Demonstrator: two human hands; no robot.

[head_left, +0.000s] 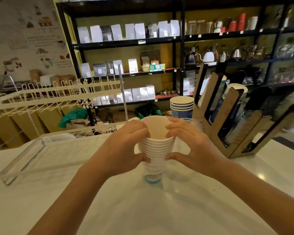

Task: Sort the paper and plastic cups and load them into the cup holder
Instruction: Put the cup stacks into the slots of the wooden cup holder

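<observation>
Both bare forearms reach forward, the left hand (126, 146) and right hand (192, 145) facing, fingers curled inward.

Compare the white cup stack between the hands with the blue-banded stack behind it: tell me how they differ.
The white cup stack has plain white rims and outsides; the blue-banded stack shows dark blue walls under white rims.
The white stack is held by the left hand and right hand; the blue-banded stack stands untouched.
The white stack sits nearer the camera; the blue-banded one stands farther back beside the cup holder.
Both are upright nested paper cups, mouths up.
</observation>
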